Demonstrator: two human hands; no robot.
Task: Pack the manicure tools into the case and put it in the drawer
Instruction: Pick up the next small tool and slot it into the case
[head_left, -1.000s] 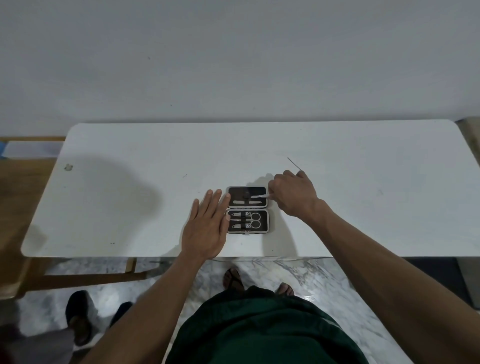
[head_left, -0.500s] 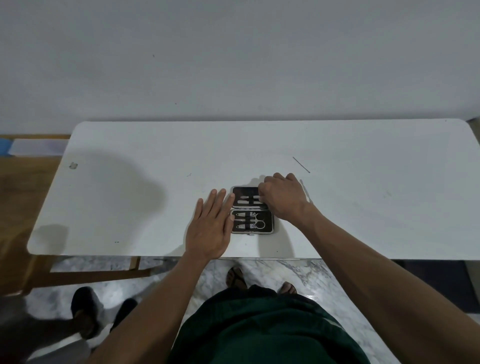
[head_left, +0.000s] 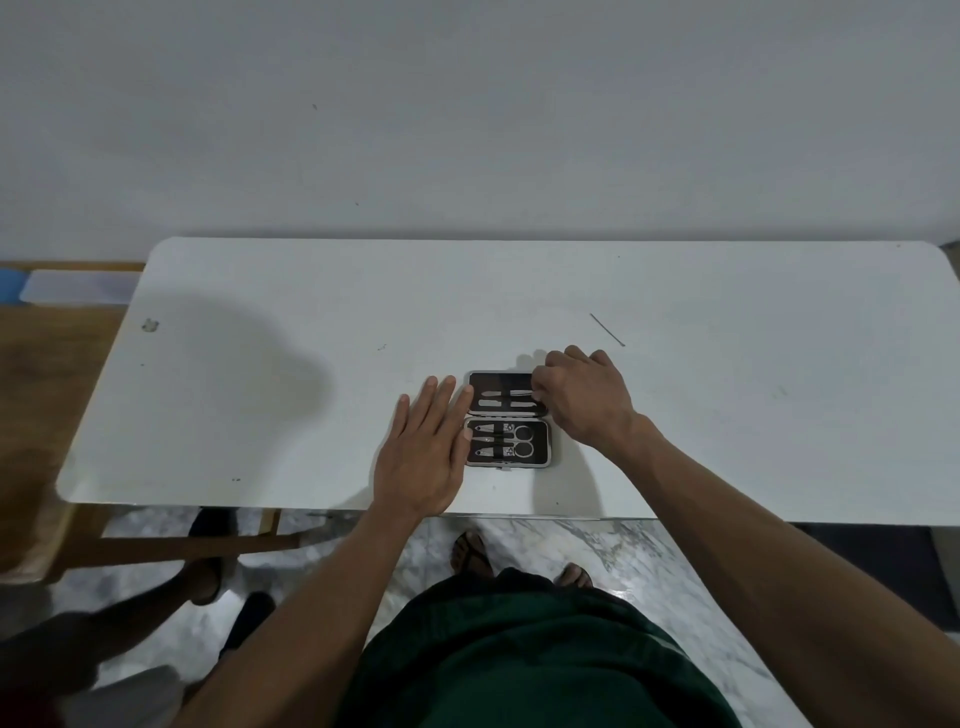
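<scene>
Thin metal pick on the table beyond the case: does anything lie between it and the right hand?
Nothing visible does. The thin pick lies alone on bare table just beyond the right hand, whose fingertips are at the open case.

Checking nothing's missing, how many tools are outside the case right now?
1: a thin metal pick lies on the table, beyond the right hand. That hand may hide another.

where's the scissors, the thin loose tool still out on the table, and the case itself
scissors (head_left: 521, 440): head view, on the finger rings
thin metal tool (head_left: 607, 329): head view, mid-shaft, lying on the table
manicure case (head_left: 544, 464): head view, near half's right rim corner
</scene>
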